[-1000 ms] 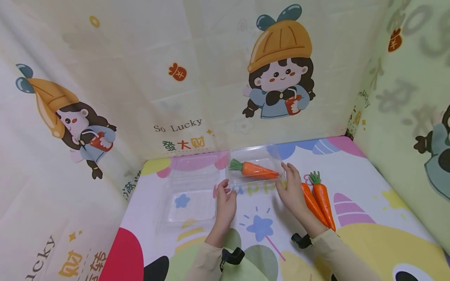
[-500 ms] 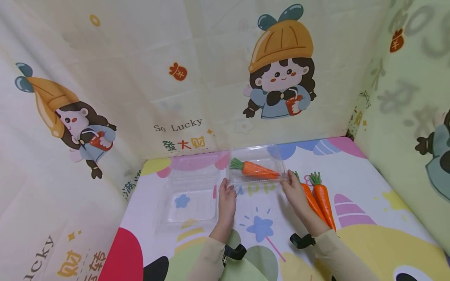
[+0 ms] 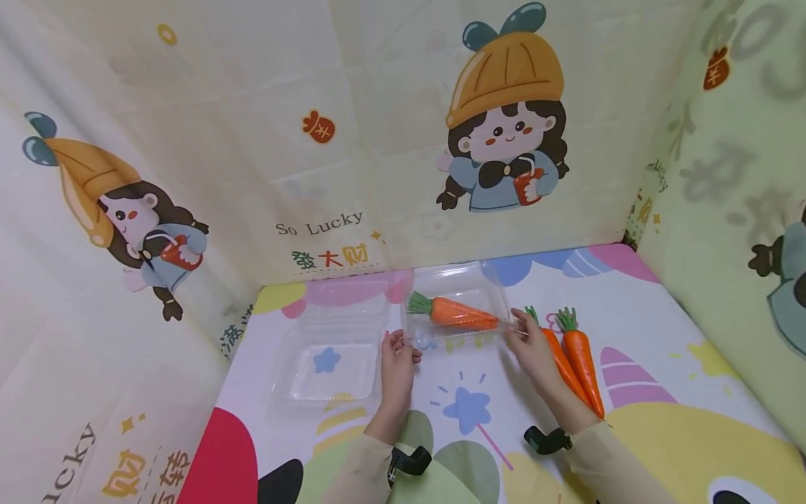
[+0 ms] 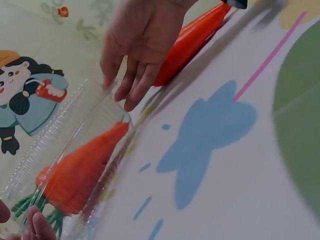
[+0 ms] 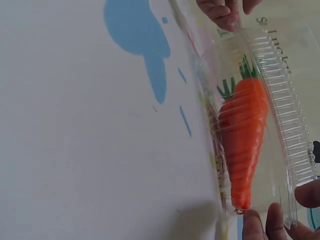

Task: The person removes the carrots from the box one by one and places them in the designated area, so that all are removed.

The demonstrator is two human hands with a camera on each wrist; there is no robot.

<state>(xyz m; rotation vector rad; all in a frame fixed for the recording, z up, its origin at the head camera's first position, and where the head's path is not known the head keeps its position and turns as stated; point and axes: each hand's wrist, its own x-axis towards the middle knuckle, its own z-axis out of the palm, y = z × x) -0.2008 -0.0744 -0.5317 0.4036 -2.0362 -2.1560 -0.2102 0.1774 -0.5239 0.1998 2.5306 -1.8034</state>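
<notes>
A clear plastic box (image 3: 469, 278) with orange toy carrots (image 3: 462, 313) inside lies between my two hands near the back of the table. The right wrist view shows two green tops on the carrots (image 5: 245, 115) behind the ribbed plastic wall. My left hand (image 3: 397, 371) pinches the box's near left corner; those fingertips also show at the lower left of the left wrist view. My right hand (image 3: 535, 353) holds the right end, thumb and fingers on the rim. Whether the lid is fastened cannot be told.
Left of my left hand stands another clear plastic box (image 3: 302, 402), opened flat. Two loose carrots (image 3: 581, 353) lie right of my right hand, partly behind the forearm. A printed cloth wall (image 3: 378, 175) rises at the table's back edge.
My right hand has come down from beside the box to grip its right end. The carrot box has shifted slightly left and nearer. The other clear box has slid slightly left.
</notes>
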